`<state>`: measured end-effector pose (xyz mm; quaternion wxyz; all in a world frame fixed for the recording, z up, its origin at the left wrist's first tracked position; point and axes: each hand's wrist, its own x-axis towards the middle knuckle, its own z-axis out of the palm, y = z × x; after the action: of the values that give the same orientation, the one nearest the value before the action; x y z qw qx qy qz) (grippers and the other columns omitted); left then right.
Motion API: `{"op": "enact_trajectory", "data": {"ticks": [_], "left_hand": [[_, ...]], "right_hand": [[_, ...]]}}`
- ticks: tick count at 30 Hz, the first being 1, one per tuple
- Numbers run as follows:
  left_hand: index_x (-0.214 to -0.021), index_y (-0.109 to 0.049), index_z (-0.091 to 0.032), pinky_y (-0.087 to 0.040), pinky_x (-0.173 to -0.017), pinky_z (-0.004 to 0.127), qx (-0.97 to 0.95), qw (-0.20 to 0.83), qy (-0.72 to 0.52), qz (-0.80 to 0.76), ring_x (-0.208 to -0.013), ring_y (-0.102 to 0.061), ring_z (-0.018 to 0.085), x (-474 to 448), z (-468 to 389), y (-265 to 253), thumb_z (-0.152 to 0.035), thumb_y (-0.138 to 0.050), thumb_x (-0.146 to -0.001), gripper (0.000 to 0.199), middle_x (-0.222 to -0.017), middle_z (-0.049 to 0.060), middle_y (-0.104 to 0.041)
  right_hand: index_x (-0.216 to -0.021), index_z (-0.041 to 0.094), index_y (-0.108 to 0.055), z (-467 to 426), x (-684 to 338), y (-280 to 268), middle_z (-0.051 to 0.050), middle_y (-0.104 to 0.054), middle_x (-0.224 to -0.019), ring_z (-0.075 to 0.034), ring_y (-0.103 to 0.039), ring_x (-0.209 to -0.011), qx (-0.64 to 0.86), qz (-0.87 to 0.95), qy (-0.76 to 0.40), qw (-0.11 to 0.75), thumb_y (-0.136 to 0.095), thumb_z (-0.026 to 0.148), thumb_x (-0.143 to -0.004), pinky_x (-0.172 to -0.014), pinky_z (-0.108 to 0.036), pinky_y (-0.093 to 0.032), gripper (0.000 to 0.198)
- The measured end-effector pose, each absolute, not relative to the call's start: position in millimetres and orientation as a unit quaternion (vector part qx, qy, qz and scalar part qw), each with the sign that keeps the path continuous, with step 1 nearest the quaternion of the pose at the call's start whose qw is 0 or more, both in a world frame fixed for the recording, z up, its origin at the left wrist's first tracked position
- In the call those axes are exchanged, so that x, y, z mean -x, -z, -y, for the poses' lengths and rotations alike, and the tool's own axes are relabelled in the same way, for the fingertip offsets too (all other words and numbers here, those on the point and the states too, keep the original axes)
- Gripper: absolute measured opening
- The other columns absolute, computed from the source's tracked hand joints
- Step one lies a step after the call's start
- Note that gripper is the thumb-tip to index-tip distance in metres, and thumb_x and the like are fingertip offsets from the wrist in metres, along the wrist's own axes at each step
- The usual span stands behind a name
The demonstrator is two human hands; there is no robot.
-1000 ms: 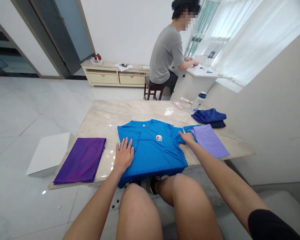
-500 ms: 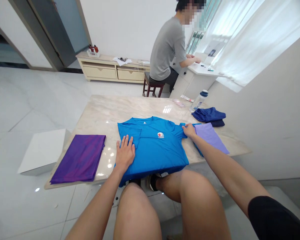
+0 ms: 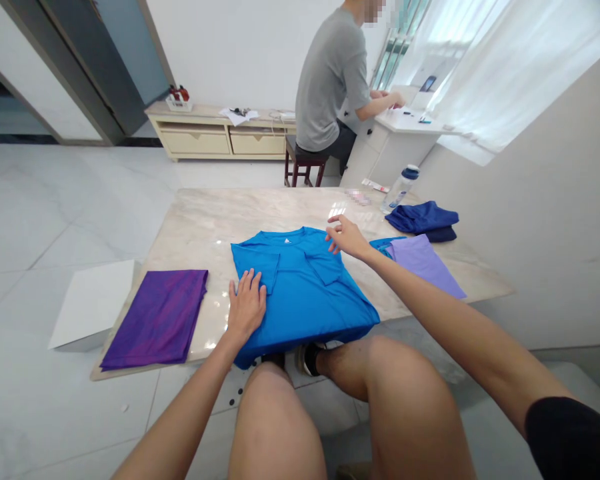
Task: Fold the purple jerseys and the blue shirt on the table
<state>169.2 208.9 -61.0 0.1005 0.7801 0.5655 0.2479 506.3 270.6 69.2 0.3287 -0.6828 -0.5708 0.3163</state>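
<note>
A blue T-shirt (image 3: pixel 310 300) lies on the marble-patterned table (image 3: pixel 205 213), its collar pointing away from me and its lower part hanging over the front edge. Both sleeves are folded inward across its front, and the chest badge is covered. My left hand (image 3: pixel 247 303) rests flat on the left folded sleeve, fingers spread. Just above the shirt's right shoulder is my right hand (image 3: pixel 347 237), its fingers apart and loosely curved, with nothing in them.
Folded purple cloth (image 3: pixel 155 317) lies at the left. To the right are lilac cloth (image 3: pixel 425 263), navy cloth (image 3: pixel 423 220) and a water bottle (image 3: pixel 400 190). A white box (image 3: pixel 95 300) stands beside the table. Behind, a person in grey (image 3: pixel 330 80) sits at a white desk (image 3: pixel 405 127).
My right hand has brought the right sleeve inward over the shirt's front, covering the badge, and has let it go. My left hand stays on the left sleeve.
</note>
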Motion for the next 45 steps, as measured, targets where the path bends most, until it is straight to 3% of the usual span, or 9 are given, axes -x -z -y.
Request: {"op": "enact_trajectory", "data": {"ticks": [4,8,16,21,26,30,35,41,45], "left_hand": [[-0.142,-0.068,-0.019,-0.04,-0.128,0.061,-0.789,0.095,-0.292,-0.532,-0.144,-0.056,0.037,-151,-259,53,-0.037,-0.045,-0.109,0.043,-0.153,0.019,-0.063],[-0.126,-0.072,-0.019,-0.047,-0.124,0.052,-0.804,0.115,-0.289,-0.506,-0.131,-0.062,0.031,-133,-348,39,-0.023,-0.043,-0.105,0.037,-0.134,0.016,-0.067],[-0.099,-0.076,-0.016,-0.058,-0.095,0.035,-0.798,0.211,-0.058,-0.562,-0.099,-0.074,0.029,-126,-452,21,-0.052,-0.074,-0.09,0.038,-0.098,0.01,-0.077],[-0.083,-0.075,-0.02,-0.051,-0.071,0.028,-0.8,0.301,0.059,-0.516,-0.079,-0.07,0.023,-131,-455,2,-0.061,-0.086,-0.074,0.044,-0.082,0.004,-0.073],[-0.066,-0.068,-0.021,-0.042,-0.062,0.03,-0.819,0.272,0.113,-0.492,-0.069,-0.062,0.022,-135,-444,-13,-0.054,-0.088,-0.063,0.039,-0.067,0.002,-0.067],[-0.081,-0.076,-0.022,-0.047,-0.072,0.031,-0.819,0.188,0.036,-0.541,-0.085,-0.07,0.027,-139,-447,-27,-0.049,-0.088,-0.066,0.033,-0.085,0.005,-0.078],[-0.099,-0.076,-0.017,-0.044,-0.082,0.031,-0.798,0.066,-0.05,-0.598,-0.093,-0.065,0.022,-144,-473,-60,-0.046,-0.078,-0.087,0.031,-0.097,0.006,-0.078],[-0.111,-0.072,-0.007,-0.031,-0.086,0.039,-0.784,-0.051,-0.254,-0.564,-0.113,-0.055,0.012,-154,-487,-101,-0.091,-0.032,-0.101,0.093,-0.107,0.003,-0.075],[-0.112,-0.071,-0.011,-0.04,-0.083,0.038,-0.811,-0.081,-0.314,-0.486,-0.101,-0.055,0.013,-154,-454,-105,-0.066,-0.053,-0.109,0.058,-0.116,0.005,-0.071]], "right_hand": [[-0.125,0.015,-0.068,-304,-542,-56,-0.01,-0.08,-0.109,-0.019,-0.077,-0.087,0.696,0.649,-0.212,0.219,-0.064,0.013,-0.098,-0.084,-0.031,-0.063,0.027],[-0.118,0.011,-0.076,-348,-580,-34,-0.014,-0.08,-0.118,-0.024,-0.075,-0.109,0.701,0.693,-0.14,0.094,-0.071,0.017,-0.098,-0.106,-0.037,-0.056,0.022],[-0.14,0.01,-0.069,-412,-610,2,-0.015,-0.077,-0.125,-0.027,-0.075,-0.107,0.658,0.705,-0.265,-0.007,-0.101,0.049,-0.076,-0.099,-0.039,-0.06,0.082],[-0.119,0.012,-0.078,-421,-604,10,-0.008,-0.078,-0.112,-0.024,-0.074,-0.099,0.627,0.732,-0.258,-0.067,-0.1,0.052,-0.074,-0.094,-0.035,-0.057,0.064],[-0.106,0.016,-0.082,-411,-599,-8,-0.007,-0.081,-0.1,-0.026,-0.072,-0.09,0.582,0.764,-0.236,-0.149,-0.095,0.048,-0.076,-0.083,-0.033,-0.054,0.046],[-0.109,0.016,-0.083,-410,-597,-28,-0.012,-0.08,-0.106,-0.03,-0.072,-0.101,0.624,0.766,-0.115,-0.103,-0.089,0.043,-0.082,-0.085,-0.036,-0.053,0.038],[-0.115,0.015,-0.077,-425,-592,-53,-0.014,-0.075,-0.116,-0.031,-0.066,-0.109,0.699,0.712,-0.005,0.068,-0.074,0.044,-0.099,-0.091,-0.039,-0.049,0.033],[-0.124,0.024,-0.066,-433,-587,-85,-0.012,-0.066,-0.105,-0.031,-0.043,-0.117,0.659,0.704,0.113,0.241,-0.045,0.053,-0.116,-0.097,-0.047,-0.041,0.037],[-0.116,0.03,-0.063,-404,-591,-90,-0.011,-0.063,-0.104,-0.03,-0.04,-0.111,0.593,0.746,0.135,0.271,-0.048,0.041,-0.115,-0.094,-0.047,-0.04,0.019]]}}
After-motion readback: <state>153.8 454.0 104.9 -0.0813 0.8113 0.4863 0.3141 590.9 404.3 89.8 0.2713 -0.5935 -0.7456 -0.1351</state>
